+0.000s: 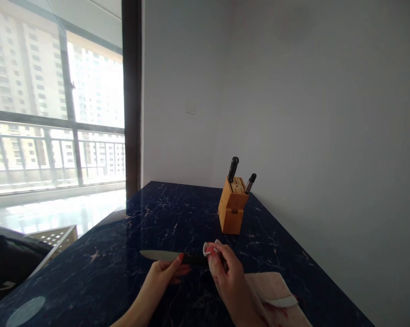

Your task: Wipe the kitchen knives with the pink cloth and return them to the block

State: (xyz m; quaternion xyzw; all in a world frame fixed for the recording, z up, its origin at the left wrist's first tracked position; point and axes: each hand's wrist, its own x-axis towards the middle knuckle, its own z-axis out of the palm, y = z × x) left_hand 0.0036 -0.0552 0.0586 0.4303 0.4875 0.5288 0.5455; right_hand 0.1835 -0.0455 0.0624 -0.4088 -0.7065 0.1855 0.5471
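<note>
A knife (162,255) with a black handle lies level across both hands, its blade pointing left. My left hand (165,274) is closed on it where the blade meets the handle, thumb on top. Around the end of the handle, my right hand (227,270) pinches a fold of a pale cloth with red marks (273,288). The rest of that cloth trails over the table beside my right wrist. Beyond my hands stands a wooden knife block (232,213), with a black-handled knife (233,169) and another handled tool (250,182) in its slots.
The dark blue marbled table (164,209) reaches back to the grey wall. A pale oval patch (26,311) is at its near left. Beside the table on the left are a perforated light-coloured chair or crate (60,238) and a dark item (14,259).
</note>
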